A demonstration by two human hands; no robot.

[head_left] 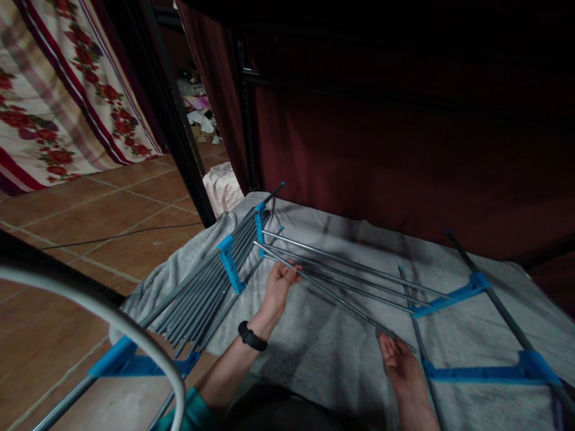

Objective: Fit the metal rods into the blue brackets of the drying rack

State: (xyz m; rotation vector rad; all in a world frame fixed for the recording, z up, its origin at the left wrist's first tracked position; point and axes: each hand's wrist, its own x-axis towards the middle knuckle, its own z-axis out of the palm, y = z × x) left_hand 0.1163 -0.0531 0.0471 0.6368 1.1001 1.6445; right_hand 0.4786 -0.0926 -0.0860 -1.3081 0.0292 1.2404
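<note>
A grey metal drying rack with blue plastic connectors lies in parts on a grey blanket (323, 353). My left hand (279, 286), with a black band on the wrist, is closed around a thin grey rod (335, 296) near its far end. My right hand (399, 362) grips the same rod at its near end. Several more loose rods (354, 266) fan out beside it toward a blue connector (444, 297). To the left lies a folded rack section (211, 287) of many parallel rods held by blue brackets (231, 263).
Another rack frame with blue crossbars (485, 374) lies at the right. A dark red curtain (404, 149) hangs behind the blanket. Brown tiled floor (99, 221) with a black cable spreads left. A floral cloth (49, 90) hangs at the far left. A curved white tube (135, 335) crosses the lower left.
</note>
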